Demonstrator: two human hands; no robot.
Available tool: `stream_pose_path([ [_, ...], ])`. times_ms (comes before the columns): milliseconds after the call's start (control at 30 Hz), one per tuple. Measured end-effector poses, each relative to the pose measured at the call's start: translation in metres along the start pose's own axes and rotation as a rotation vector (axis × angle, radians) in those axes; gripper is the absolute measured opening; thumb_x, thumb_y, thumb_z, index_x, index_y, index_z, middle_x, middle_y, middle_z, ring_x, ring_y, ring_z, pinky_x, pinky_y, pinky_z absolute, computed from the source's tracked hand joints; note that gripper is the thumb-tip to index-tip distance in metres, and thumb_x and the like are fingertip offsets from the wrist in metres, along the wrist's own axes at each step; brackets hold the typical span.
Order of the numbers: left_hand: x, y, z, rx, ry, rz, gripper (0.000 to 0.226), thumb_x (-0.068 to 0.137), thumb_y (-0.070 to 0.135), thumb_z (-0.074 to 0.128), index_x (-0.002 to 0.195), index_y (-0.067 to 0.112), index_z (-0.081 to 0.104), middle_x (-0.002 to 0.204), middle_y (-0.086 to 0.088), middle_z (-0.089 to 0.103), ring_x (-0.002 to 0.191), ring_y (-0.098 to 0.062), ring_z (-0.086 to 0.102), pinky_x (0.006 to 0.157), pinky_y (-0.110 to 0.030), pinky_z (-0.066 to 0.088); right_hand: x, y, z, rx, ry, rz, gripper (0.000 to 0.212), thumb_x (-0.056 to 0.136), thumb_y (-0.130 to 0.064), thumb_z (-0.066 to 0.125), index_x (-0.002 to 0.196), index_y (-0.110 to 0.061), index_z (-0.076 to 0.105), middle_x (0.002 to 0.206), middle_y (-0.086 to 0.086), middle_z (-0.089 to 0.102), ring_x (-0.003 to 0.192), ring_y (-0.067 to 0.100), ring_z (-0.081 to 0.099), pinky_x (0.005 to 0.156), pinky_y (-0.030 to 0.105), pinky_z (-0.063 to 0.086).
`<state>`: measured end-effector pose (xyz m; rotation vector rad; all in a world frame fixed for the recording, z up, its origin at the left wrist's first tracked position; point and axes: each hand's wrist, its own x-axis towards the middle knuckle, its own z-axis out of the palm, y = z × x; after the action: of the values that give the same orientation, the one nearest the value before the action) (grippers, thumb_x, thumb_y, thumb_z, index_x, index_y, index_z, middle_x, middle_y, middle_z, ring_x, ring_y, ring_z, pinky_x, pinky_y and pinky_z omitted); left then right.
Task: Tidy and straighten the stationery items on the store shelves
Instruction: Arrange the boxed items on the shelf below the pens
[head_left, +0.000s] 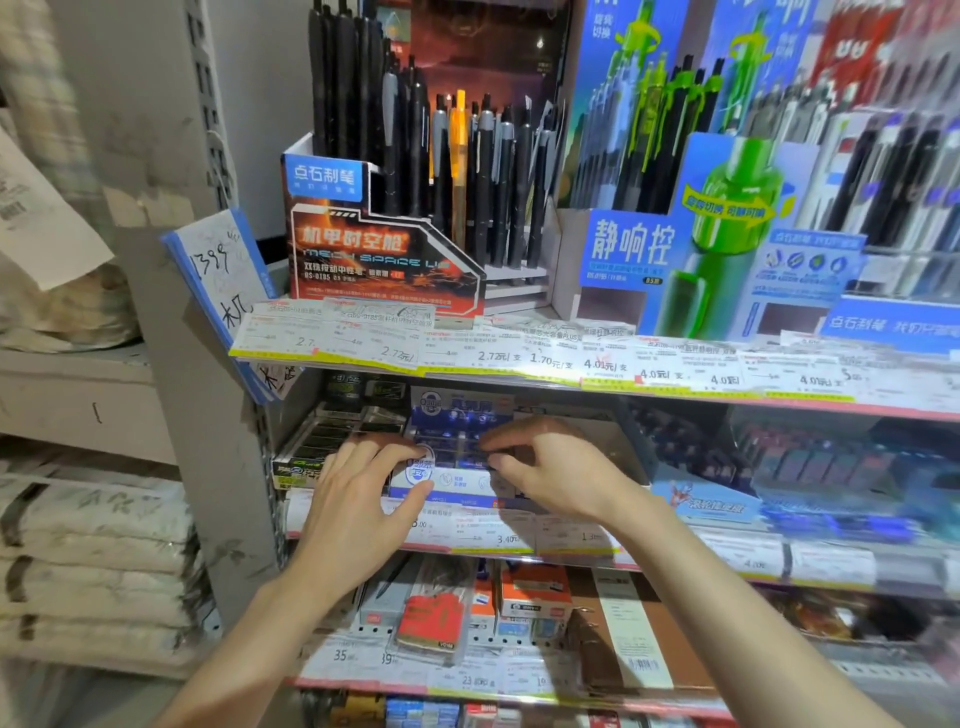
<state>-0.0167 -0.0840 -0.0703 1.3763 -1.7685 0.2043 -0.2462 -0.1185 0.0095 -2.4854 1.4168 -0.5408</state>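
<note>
A blue and white display box (457, 457) of small packed items sits on the middle shelf. My left hand (358, 493) grips its left front corner, thumb on the white front panel and fingers curled over the top. My right hand (550, 467) reaches in from the right, its fingers curled down on the box's right side and rim. To the left, a black and green box (317, 447) of small packs touches my left hand's fingers. What lies inside the blue box under my fingers is hidden.
On the upper shelf stand an orange-black pen display (384, 254) and a blue-green pen display (711, 249). Price tags (519, 353) line the shelf edges. A grey upright post (208, 364) bounds the left. Orange boxes (530, 592) fill the lower shelf. More blue boxes (706, 499) sit right.
</note>
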Motion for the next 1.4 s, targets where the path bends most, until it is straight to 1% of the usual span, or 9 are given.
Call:
stream_pose_path([
  [100, 0.000, 0.001, 0.000, 0.002, 0.001, 0.006, 0.037, 0.086, 0.050, 0.051, 0.111, 0.027, 0.065, 0.094, 0.014, 0.051, 0.092, -0.012, 0.045, 0.078, -0.026, 0.031, -0.002, 0.014, -0.015, 0.038, 0.080, 0.000, 0.027, 0.095, -0.027, 0.057, 0.118, -0.030, 0.070, 0.118, -0.011, 0.069, 0.102, 0.011, 0.064, 0.092, 0.029, 0.052],
  [200, 0.000, 0.001, 0.000, 0.010, -0.002, 0.012, 0.038, 0.086, 0.050, 0.050, 0.111, 0.026, 0.065, 0.095, 0.015, 0.050, 0.092, -0.012, 0.046, 0.078, -0.028, 0.032, -0.003, 0.032, -0.029, 0.023, 0.064, 0.041, 0.023, 0.092, -0.021, 0.059, 0.110, -0.027, 0.073, 0.114, -0.008, 0.072, 0.102, 0.013, 0.066, 0.093, 0.030, 0.052],
  [367, -0.001, 0.002, 0.000, 0.012, 0.002, 0.012, 0.037, 0.086, 0.050, 0.050, 0.111, 0.027, 0.065, 0.097, 0.015, 0.052, 0.093, -0.011, 0.046, 0.080, -0.027, 0.033, -0.007, 0.050, -0.037, 0.045, -0.057, 0.049, 0.015, 0.090, -0.021, 0.068, 0.102, -0.023, 0.077, 0.101, -0.008, 0.075, 0.086, 0.004, 0.067, 0.074, 0.010, 0.050],
  [700, 0.000, 0.001, 0.000, 0.023, 0.016, 0.021, 0.036, 0.085, 0.050, 0.052, 0.110, 0.027, 0.065, 0.092, 0.019, 0.047, 0.087, -0.005, 0.037, 0.076, -0.023, 0.027, 0.000, 0.057, -0.044, 0.044, -0.193, 0.032, 0.013, 0.086, -0.021, 0.073, 0.098, -0.022, 0.079, 0.097, -0.009, 0.076, 0.084, 0.003, 0.069, 0.077, 0.014, 0.053],
  [833, 0.001, 0.001, 0.001, 0.025, 0.017, 0.023, 0.036, 0.085, 0.050, 0.052, 0.110, 0.028, 0.065, 0.092, 0.020, 0.045, 0.088, -0.004, 0.037, 0.076, -0.023, 0.027, 0.003, 0.059, -0.039, 0.076, -0.132, 0.052, 0.007, 0.083, -0.022, 0.076, 0.087, -0.026, 0.080, 0.085, -0.013, 0.074, 0.080, 0.006, 0.069, 0.072, 0.018, 0.050],
  [1000, 0.001, 0.002, 0.000, 0.026, 0.016, 0.026, 0.036, 0.086, 0.050, 0.052, 0.110, 0.027, 0.065, 0.092, 0.019, 0.046, 0.087, -0.004, 0.037, 0.076, -0.023, 0.027, 0.003, 0.060, -0.036, 0.066, -0.129, 0.063, 0.012, 0.083, -0.019, 0.076, 0.095, -0.023, 0.079, 0.091, -0.009, 0.074, 0.086, 0.008, 0.069, 0.077, 0.017, 0.048],
  [1167, 0.000, 0.003, -0.001, 0.025, 0.021, 0.029, 0.036, 0.086, 0.050, 0.051, 0.110, 0.026, 0.066, 0.092, 0.018, 0.047, 0.087, -0.004, 0.036, 0.075, -0.023, 0.026, 0.001, 0.056, -0.035, 0.069, 0.023, 0.062, 0.009, 0.085, -0.024, 0.074, 0.093, -0.025, 0.078, 0.086, -0.015, 0.070, 0.083, 0.004, 0.065, 0.069, 0.008, 0.042],
  [1267, 0.000, 0.003, -0.001, 0.021, 0.023, 0.031, 0.036, 0.086, 0.050, 0.051, 0.109, 0.026, 0.066, 0.092, 0.018, 0.047, 0.086, -0.005, 0.036, 0.075, -0.023, 0.026, 0.005, 0.044, -0.034, 0.097, 0.105, 0.051, 0.012, 0.088, -0.029, 0.072, 0.099, -0.025, 0.075, 0.086, -0.020, 0.066, 0.078, -0.006, 0.059, 0.064, 0.000, 0.040],
  [1400, 0.000, 0.002, -0.001, 0.010, 0.016, 0.021, 0.036, 0.086, 0.051, 0.051, 0.109, 0.027, 0.065, 0.092, 0.016, 0.049, 0.086, -0.008, 0.039, 0.075, -0.025, 0.028, 0.020, 0.014, -0.021, 0.105, 0.067, -0.003, 0.013, 0.089, -0.034, 0.069, 0.100, -0.030, 0.074, 0.092, -0.019, 0.068, 0.083, -0.006, 0.060, 0.073, 0.002, 0.044],
])
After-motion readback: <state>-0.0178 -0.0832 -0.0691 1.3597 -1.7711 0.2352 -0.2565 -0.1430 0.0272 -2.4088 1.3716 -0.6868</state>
